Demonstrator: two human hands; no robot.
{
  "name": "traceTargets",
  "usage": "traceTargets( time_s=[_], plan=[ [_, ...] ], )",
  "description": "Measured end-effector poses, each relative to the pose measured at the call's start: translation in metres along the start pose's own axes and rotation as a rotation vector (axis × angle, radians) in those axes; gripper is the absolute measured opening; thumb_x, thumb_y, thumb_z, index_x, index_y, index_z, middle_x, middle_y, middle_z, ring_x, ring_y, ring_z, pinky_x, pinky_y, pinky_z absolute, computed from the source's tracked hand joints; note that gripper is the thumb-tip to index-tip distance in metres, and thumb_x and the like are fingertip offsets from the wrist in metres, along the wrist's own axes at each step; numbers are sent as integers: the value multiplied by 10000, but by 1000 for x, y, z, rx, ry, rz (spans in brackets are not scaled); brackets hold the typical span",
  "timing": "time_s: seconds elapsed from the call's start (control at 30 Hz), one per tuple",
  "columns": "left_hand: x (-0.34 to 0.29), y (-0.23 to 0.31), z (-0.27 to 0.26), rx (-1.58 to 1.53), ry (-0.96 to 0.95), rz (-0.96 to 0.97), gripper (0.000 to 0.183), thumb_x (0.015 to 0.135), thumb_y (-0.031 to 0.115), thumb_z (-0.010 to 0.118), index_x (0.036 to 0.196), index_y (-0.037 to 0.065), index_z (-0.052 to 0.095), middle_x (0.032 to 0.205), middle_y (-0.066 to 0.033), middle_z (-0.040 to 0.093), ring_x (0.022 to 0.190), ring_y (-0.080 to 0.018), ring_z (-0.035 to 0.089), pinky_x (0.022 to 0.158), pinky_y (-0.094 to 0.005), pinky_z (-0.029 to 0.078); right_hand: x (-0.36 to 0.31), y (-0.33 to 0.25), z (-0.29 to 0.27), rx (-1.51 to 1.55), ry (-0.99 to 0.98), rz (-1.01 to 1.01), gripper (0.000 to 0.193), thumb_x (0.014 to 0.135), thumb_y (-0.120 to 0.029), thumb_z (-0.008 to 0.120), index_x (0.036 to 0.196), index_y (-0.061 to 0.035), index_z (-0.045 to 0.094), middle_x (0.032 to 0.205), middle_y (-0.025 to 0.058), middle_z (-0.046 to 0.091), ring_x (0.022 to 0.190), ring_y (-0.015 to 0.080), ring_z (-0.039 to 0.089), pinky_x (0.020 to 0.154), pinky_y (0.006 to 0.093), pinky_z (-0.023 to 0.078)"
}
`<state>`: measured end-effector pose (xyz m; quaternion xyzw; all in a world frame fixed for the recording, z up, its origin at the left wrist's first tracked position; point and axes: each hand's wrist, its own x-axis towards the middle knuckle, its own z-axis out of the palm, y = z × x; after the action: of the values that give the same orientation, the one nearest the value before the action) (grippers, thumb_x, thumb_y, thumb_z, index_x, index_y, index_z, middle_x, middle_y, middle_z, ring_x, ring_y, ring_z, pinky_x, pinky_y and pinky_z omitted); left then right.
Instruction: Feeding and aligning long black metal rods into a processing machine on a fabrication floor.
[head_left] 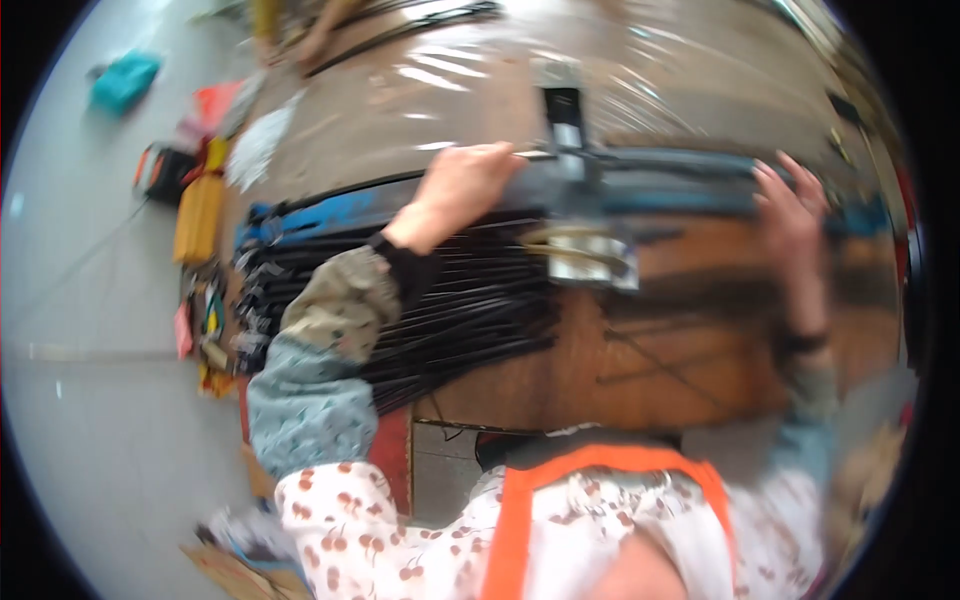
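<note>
My left hand is closed around a slim black rod that runs out to the left. A short pale end pokes out past its fingertips toward an upright black and metal fixture. My right hand, blurred by motion, has its fingers apart at the right end of a blue metal frame; nothing shows in it. Below the fixture sits a bright metal block with a yellowish strip across it. Many black rods lie in a bundle under my left forearm.
The brown wooden table carries a few thin rods. Clear plastic sheeting covers the far side, where another person's hands are at the upper left. A yellow box and a dark orange-trimmed device are beside the left edge.
</note>
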<state>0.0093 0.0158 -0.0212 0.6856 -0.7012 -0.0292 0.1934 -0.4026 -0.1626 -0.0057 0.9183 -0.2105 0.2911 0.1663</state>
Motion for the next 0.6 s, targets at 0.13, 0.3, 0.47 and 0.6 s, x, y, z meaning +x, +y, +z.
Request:
traceTargets(
  time_s=[0.13,0.3,0.47,0.6],
  plan=[
    [2,8,-5,131,-32,-128,232,975,300,554,913,88,622,801,-184,681,800,-406,657,676,-496,514,-17,-36,5,171,33,47,246,850,-123,709,1093,-86,711,1028,31,719,1069,242,616,935,375,383],
    [6,16,-6,135,-36,-97,231,977,293,553,902,79,596,795,-189,659,799,-421,629,676,-500,485,-24,-61,1,277,8,115,257,844,-162,713,1089,-84,708,977,29,710,1000,240,607,875,379,386],
    [0,20,-4,126,-38,-104,232,982,286,555,890,73,572,811,-182,650,809,-421,624,661,-494,475,-19,-86,22,399,-16,69,315,793,-135,728,1102,-87,684,922,31,679,1007,248,599,850,386,391],
    [-1,15,1,129,42,-44,216,976,268,565,874,77,564,797,-187,642,791,-433,618,645,-504,472,-12,-99,35,652,-88,102,246,811,-68,698,1049,-33,646,843,79,621,914,301,589,796,406,433]
  ],
)
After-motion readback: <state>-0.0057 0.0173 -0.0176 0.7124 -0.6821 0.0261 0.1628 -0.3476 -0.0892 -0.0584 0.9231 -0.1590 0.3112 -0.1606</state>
